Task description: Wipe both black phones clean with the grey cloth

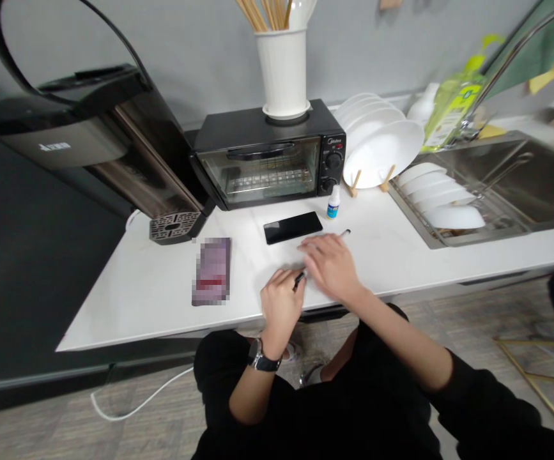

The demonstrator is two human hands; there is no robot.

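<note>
"What does the head view show?"

"A white counter (133, 300), seen from above. The left hand (281, 300), a watch (256, 351) on its wrist, is over the front part. Its fingers are curled in, thumb and forefinger closed on a slim dark piece (298, 279)."

"And the right hand (331, 268)?"

"Just beside the left, its fingers loosely extended and slightly blurred. Whether they grip anything cannot be told. A thin rod (346, 233) with a dark tip shows past them; whether it joins the dark piece is hidden by the hand."

"What is near them?"

"A black phone (292, 228) lies flat just beyond the hands. Behind its right end a small white bottle (333, 202) with a blue label stands upright. Further left lies a purple item (213, 262), pixelated."

"And behind?"

"A black toaster oven (331, 121) with a white pot (282, 73) of wooden sticks (262, 14) on top. Left of it stands a tall machine (89, 144) with a drip tray (185, 222). To the right, white plates (384, 153) lean in a wooden rack (354, 182), then comes a steel sink (545, 191) with white bowls (456, 217) at its left side."
</note>
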